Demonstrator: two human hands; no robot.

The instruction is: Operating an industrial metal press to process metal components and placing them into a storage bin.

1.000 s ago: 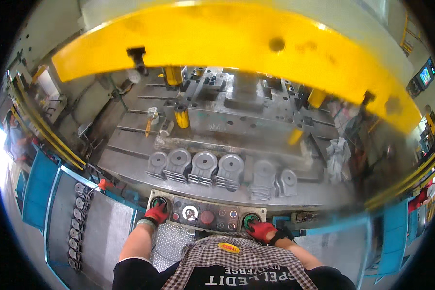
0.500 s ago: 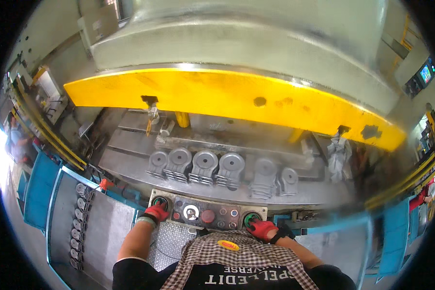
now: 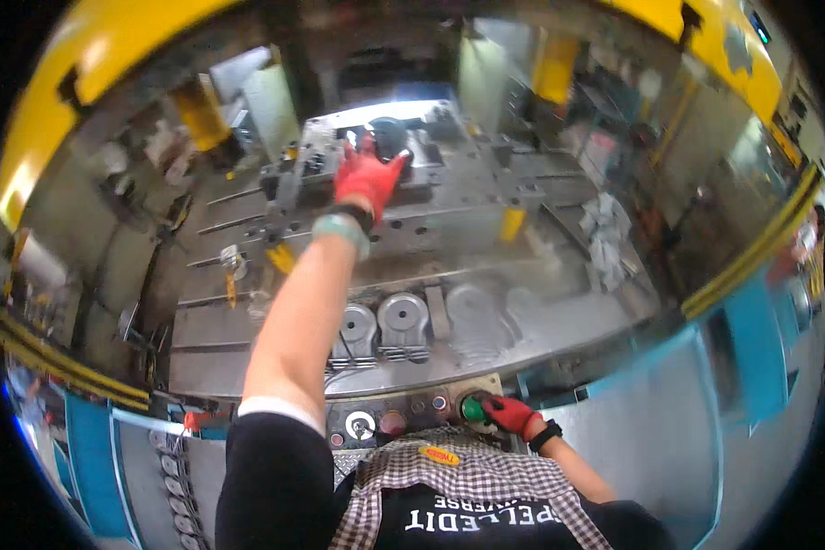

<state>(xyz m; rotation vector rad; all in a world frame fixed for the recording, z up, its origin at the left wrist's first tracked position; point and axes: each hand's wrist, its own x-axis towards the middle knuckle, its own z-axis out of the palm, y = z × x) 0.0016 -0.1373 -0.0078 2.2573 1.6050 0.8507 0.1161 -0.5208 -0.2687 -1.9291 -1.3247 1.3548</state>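
Note:
My left hand [image 3: 368,176], in a red glove, reaches far into the press with its fingers spread. It is at the near side of a dark round piece [image 3: 390,136] on the metal die [image 3: 431,156]; whether the fingertips touch the piece I cannot tell. My right hand [image 3: 515,417], also gloved in red, lies with its fingers on the green push button [image 3: 472,409] at the right end of the control panel [image 3: 412,403]. Stacks of grey metal parts with round heads [image 3: 403,316] stand along the front of the press bed, partly hidden by my left arm.
The raised yellow press beam [image 3: 147,41] arches overhead. A grey rag [image 3: 605,240] hangs at the right of the bed [image 3: 559,321]. Blue-framed metal tables flank me, the left one bearing a row of similar parts [image 3: 179,490]. Yellow guard posts [image 3: 752,247] stand at the sides.
The yellow beam has risen, exposing the die. My left hand has left its button on the panel and stretched forward into the press. My right hand stays at its green button.

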